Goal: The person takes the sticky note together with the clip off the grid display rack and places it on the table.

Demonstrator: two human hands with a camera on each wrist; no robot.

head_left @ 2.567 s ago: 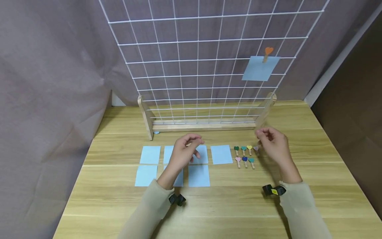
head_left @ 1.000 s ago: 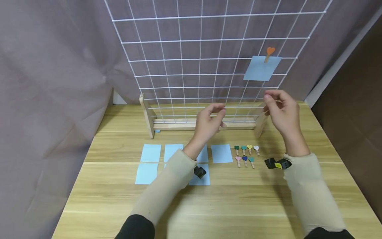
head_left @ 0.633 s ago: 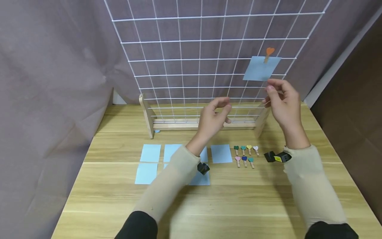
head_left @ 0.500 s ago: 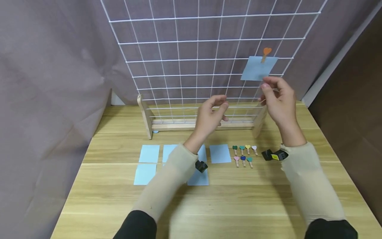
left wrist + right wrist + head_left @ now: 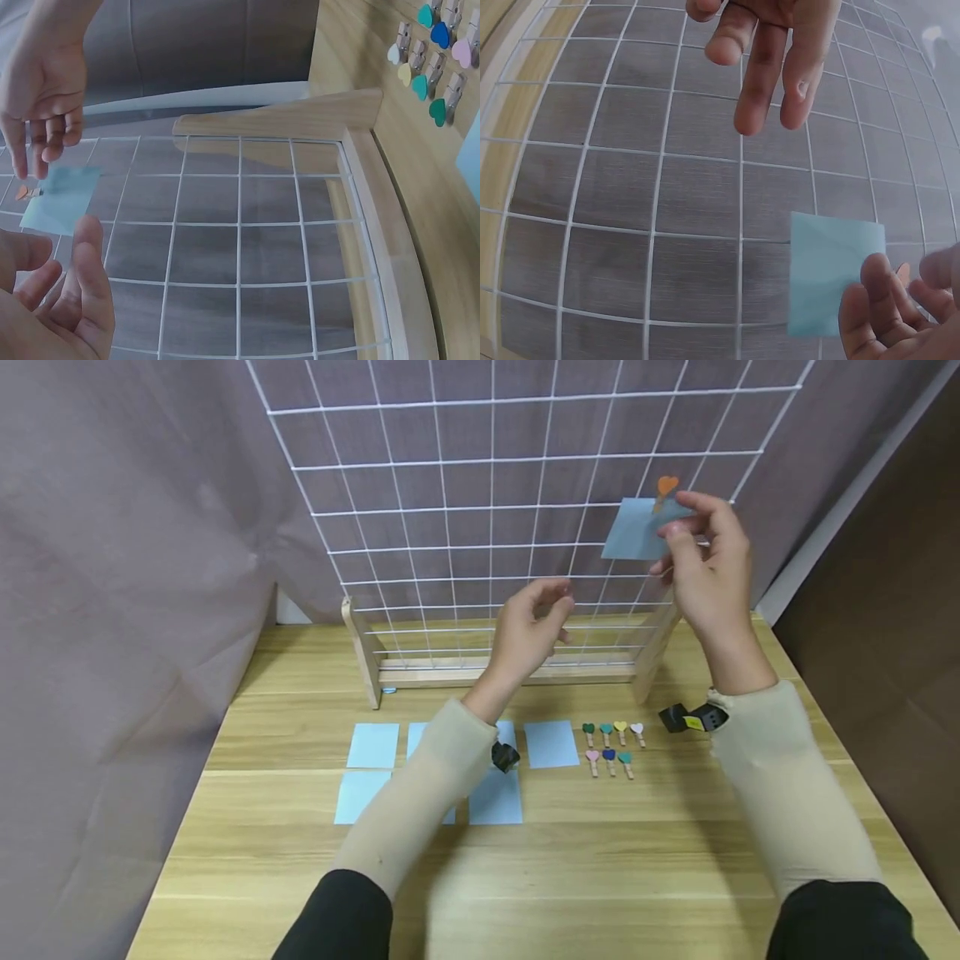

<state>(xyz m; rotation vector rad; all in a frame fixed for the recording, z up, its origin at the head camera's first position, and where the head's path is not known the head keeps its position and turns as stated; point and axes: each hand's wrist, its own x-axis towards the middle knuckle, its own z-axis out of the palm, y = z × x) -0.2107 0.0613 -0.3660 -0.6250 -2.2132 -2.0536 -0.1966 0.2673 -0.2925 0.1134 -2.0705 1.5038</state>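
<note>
White wire grid [image 5: 480, 510] — right hand [image 5: 708, 568] at its clipped blue note [image 5: 633, 531].

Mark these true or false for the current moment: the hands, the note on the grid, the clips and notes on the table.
1. The right hand is up at the blue note on the wire grid. True.
2. A green heart clip pins that note. False: the heart clip is orange.
3. Seven heart clips lie on the table. True.
4. The left hand presses a blue note flat on the table. False: it is raised before the grid, holding nothing visible.
</note>
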